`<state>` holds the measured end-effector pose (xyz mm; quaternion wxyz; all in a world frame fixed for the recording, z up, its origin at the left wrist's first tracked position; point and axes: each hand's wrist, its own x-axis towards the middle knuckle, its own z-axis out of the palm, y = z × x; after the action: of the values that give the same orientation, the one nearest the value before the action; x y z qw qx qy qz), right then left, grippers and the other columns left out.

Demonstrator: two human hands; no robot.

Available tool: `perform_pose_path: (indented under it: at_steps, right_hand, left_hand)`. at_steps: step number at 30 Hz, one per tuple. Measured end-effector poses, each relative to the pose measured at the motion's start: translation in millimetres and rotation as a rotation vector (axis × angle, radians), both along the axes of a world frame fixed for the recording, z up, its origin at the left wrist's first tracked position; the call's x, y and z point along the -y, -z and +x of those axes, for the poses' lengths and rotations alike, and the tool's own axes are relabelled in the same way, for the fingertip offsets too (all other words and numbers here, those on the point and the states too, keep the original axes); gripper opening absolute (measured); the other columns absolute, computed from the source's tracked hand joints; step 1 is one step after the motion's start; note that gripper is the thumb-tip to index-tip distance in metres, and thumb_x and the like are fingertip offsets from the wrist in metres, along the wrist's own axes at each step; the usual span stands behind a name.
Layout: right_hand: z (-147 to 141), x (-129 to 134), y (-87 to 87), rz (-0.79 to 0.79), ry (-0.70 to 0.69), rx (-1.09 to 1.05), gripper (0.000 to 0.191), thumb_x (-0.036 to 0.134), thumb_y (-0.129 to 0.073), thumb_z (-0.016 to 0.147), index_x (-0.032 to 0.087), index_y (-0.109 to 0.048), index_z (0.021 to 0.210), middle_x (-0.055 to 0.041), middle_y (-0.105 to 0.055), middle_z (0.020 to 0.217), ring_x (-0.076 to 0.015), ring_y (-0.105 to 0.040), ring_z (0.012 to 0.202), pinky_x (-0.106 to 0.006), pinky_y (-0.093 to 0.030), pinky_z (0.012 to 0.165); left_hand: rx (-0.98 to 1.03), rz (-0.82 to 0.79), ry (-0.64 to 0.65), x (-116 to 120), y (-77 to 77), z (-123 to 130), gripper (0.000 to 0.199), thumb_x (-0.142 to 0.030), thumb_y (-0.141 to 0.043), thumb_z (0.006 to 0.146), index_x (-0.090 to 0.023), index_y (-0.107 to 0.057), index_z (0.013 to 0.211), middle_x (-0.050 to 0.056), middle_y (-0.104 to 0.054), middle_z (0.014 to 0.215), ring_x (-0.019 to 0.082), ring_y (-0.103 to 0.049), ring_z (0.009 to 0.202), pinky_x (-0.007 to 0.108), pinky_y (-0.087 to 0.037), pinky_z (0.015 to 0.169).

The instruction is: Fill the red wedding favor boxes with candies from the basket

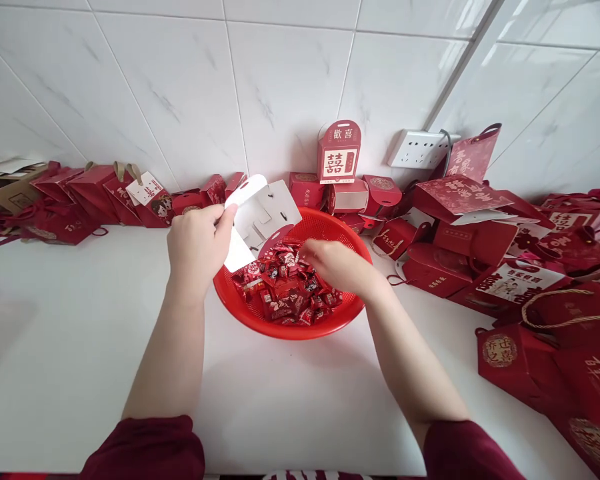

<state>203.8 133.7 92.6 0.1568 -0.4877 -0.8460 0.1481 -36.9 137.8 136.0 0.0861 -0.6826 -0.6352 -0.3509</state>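
Note:
My left hand (199,240) is closed on the edge of an open candy box (265,217), its white inside facing up and tilted over the basket's left side. A red plastic basket (290,331) on the table holds many red-wrapped candies (287,297). My right hand (333,263) reaches over the basket's right side, fingers curled together just above the candies. Whatever is between those fingertips is hidden.
Along the tiled wall stand several red gift boxes (340,153). More boxes and bags (455,260) are piled on the right, with a rope-handled bag (580,333) near the edge. A white power strip (420,148) leans on the wall. Other boxes (100,193) line the left.

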Motion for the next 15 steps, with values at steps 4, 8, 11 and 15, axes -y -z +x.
perform_pose_path:
  at_steps: [4,8,11,15]
  right_hand:
    - [-28.1,-15.9,16.1,-0.178,-0.263,0.427,0.038,0.001,-0.047,0.086,0.021,-0.070,0.109,-0.0073,-0.074,0.102,-0.0228,-0.070,0.092,-0.030,-0.050,0.077]
    - [-51.6,-32.0,34.9,-0.193,-0.255,0.563,0.034,0.005,-0.061,0.081,0.012,-0.069,0.114,-0.0170,-0.071,0.107,-0.0309,-0.069,0.101,-0.037,-0.053,0.081]
    - [-53.3,-36.8,45.9,-0.203,-0.310,0.596,0.064,0.013,-0.075,0.072,0.014,-0.057,0.133,-0.0195,-0.061,0.133,-0.0348,-0.061,0.120,-0.040,-0.052,0.091]
    - [-49.6,-35.8,55.5,-0.240,-0.390,0.619,0.100,0.013,-0.084,0.057,0.017,-0.043,0.148,-0.0171,-0.047,0.150,-0.0361,-0.051,0.131,-0.040,-0.050,0.098]
  left_hand:
    - [0.044,0.024,0.087,3.1,-4.4,-3.2,0.050,-0.041,-0.046,0.097,-0.019,-0.032,0.054,-0.003,-0.027,0.052,0.012,-0.023,0.052,0.030,-0.023,0.058]
    - [0.053,0.024,0.148,6.1,-6.9,-3.1,0.049,-0.039,-0.047,0.096,-0.019,-0.038,0.052,-0.003,-0.026,0.052,0.012,-0.025,0.052,0.029,-0.025,0.060]
    - [0.069,0.022,0.161,9.4,-10.4,-6.2,0.049,-0.039,-0.046,0.096,-0.019,-0.043,0.052,-0.003,-0.026,0.053,0.012,-0.028,0.052,0.029,-0.025,0.060]
    - [0.079,0.059,0.168,12.4,-14.7,-15.1,0.050,-0.040,-0.047,0.095,-0.019,-0.045,0.050,-0.004,-0.024,0.054,0.012,-0.027,0.052,0.029,-0.022,0.057]
